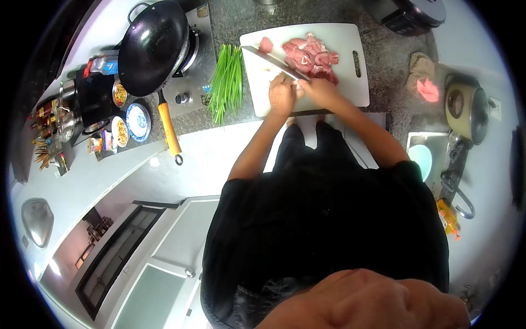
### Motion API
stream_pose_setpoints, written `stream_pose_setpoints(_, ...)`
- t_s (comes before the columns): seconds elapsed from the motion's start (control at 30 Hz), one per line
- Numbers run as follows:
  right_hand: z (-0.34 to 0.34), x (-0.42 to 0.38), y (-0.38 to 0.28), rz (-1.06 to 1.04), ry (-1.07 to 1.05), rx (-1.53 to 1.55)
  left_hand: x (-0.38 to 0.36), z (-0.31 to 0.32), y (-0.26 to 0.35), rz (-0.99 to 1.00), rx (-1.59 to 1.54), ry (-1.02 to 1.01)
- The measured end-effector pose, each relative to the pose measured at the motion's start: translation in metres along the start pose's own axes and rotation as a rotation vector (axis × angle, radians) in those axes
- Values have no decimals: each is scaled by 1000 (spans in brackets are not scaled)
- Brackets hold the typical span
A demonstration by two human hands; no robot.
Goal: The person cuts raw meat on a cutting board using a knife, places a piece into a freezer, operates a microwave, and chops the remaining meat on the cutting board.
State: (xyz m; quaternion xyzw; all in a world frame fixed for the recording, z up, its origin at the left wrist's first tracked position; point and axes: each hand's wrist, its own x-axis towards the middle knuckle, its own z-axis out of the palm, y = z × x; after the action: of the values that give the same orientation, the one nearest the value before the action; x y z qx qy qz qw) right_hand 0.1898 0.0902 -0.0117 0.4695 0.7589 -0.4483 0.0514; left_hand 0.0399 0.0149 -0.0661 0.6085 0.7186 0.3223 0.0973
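Note:
My right hand point(322, 93) is closed around the handle of a kitchen knife point(275, 63), its long blade slanting up and left over a white cutting board point(350, 93). Beside it, my left hand point(281, 97) has its fingers bent close to the blade, over some small pale pieces that are too blurred to name. Whether those fingers grip anything is hidden. A pile of sliced raw meat point(310, 55) lies on the board beyond the knife, and one separate meat piece point(266, 45) rests near the blade's far end.
Left of the board lies a bunch of long green chives point(227, 82). A black wok point(150, 49) with a wooden handle sits on the gas stove point(205, 41). Bowls and a blue-patterned plate point(138, 122) stand further left. At right are cloths point(421, 71), a cooker point(466, 109) and a sink point(433, 140).

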Motion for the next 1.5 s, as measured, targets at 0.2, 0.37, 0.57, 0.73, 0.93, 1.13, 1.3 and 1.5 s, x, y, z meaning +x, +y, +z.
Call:
stream_pose_setpoints(0.2, -46, -73, 26, 442, -105, 456, -4, -17, 8, -116, -120, -7)
stream_pose_setpoints(0.37, -34, -116, 34, 128, 21, 216, 1, 0, -2, 56, -31, 93)
stream_pose_setpoints(0.57, -17, -129, 60, -25, -62, -18, 4, -3, 12, -132, -96, -44)
stream_pose_setpoints(0.73, -4, -72, 32, -129, -52, 60, 2, 4, 8, -123, -100, -14)
stream_pose_setpoints(0.93, 18, 30, 11, 20, -1, 176, -2, 4, 2, -30, -76, -73)
stream_pose_setpoints(1.13, -23, -61, 45, 285, -169, 520, -10, -30, 3, -47, -126, 37)
stream_pose_setpoints(1.3, -14, -114, 58, -211, 118, 86, -10, -33, 9, 130, -28, -78)
stream_pose_setpoints(1.5, -21, -135, 58, 81, -94, 60, -9, -20, 7, 122, -35, -50)
